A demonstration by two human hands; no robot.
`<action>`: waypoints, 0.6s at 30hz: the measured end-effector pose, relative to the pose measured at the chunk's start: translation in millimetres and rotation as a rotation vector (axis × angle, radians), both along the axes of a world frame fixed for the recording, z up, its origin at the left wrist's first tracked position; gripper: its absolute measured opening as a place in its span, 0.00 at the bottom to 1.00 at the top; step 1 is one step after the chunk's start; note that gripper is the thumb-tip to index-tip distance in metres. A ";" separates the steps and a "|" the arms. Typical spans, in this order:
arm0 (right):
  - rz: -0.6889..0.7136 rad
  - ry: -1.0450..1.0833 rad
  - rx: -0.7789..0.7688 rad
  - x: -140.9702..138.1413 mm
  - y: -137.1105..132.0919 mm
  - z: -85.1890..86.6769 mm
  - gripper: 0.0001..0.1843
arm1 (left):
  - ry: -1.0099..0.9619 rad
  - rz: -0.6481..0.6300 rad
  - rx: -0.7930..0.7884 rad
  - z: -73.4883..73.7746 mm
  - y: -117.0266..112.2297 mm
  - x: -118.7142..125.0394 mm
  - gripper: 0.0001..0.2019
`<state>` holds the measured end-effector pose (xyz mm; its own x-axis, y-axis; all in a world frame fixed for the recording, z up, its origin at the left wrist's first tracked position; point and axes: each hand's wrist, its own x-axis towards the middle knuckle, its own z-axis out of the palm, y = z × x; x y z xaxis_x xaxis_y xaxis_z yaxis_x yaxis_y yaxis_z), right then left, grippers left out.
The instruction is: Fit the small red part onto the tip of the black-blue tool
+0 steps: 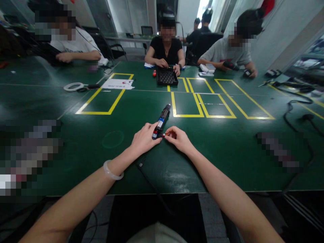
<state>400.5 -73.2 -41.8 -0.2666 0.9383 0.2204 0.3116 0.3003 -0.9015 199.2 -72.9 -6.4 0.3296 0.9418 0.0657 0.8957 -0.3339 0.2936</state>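
Note:
A dark, elongated device with a blue and white section (161, 122) lies tilted on the green table (136, 104), its narrow tip pointing away from me. My left hand (146, 137) is closed around the near end of it, thumb below and fingers along its left side. Close on the right, my right hand (179, 139) pinches a small red and white piece (164, 135) against that near end. Orange-red bits show between its fingertips, too small to name. The fingers partly cover the device's lower part.
A black cable with a ring end (141, 163) lies just in front of my hands. Yellow tape rectangles (188, 115) mark the table beyond. Across it, a person handles a black tray (167, 77); a white ring-shaped object (73, 87) lies left. More cables (287, 114) run along the right.

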 end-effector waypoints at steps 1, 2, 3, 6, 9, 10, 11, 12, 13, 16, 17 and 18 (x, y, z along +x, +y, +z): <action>0.002 0.002 -0.003 0.2 0.0 -0.1 0.09 | -0.005 -0.020 -0.007 0.2 -2.2 3.0 0.35; 0.005 0.003 -0.009 0.1 -0.2 -0.1 0.08 | -0.010 -0.036 -0.016 0.4 -4.0 5.2 0.35; 0.010 0.001 -0.016 -0.2 -0.6 -0.1 0.08 | -0.013 -0.048 -0.024 0.6 -5.4 6.7 0.35; 0.026 -0.016 -0.011 -1.8 -2.4 -0.6 0.08 | -0.017 -0.068 -0.038 1.3 -8.2 8.8 0.35; 0.032 -0.047 0.043 -3.2 -3.4 -1.7 0.07 | -0.013 -0.079 -0.038 1.9 -8.9 9.1 0.35; 0.031 -0.058 0.061 -3.4 -3.4 -1.9 0.06 | -0.012 -0.081 -0.038 2.0 -8.9 9.1 0.35; 0.026 -0.070 0.078 -3.6 -3.4 -2.0 0.06 | -0.012 -0.083 -0.038 2.1 -8.9 9.1 0.35; 0.018 -0.082 0.092 -3.7 -3.5 -1.9 0.06 | -0.015 -0.084 -0.037 2.2 -8.8 9.0 0.35; 0.010 -0.094 0.102 -3.8 -3.6 -1.6 0.05 | -0.021 -0.086 -0.034 2.2 -8.9 9.0 0.35; -0.008 -0.118 0.103 -4.5 -4.7 0.1 0.05 | -0.032 -0.088 -0.014 2.1 -9.6 9.5 0.35; -0.009 -0.122 0.099 -4.6 -5.3 0.9 0.04 | -0.031 -0.088 -0.005 2.0 -9.9 10.0 0.34; -0.011 -0.125 0.097 -4.6 -6.0 1.9 0.03 | -0.026 -0.086 0.003 1.7 -10.3 10.7 0.34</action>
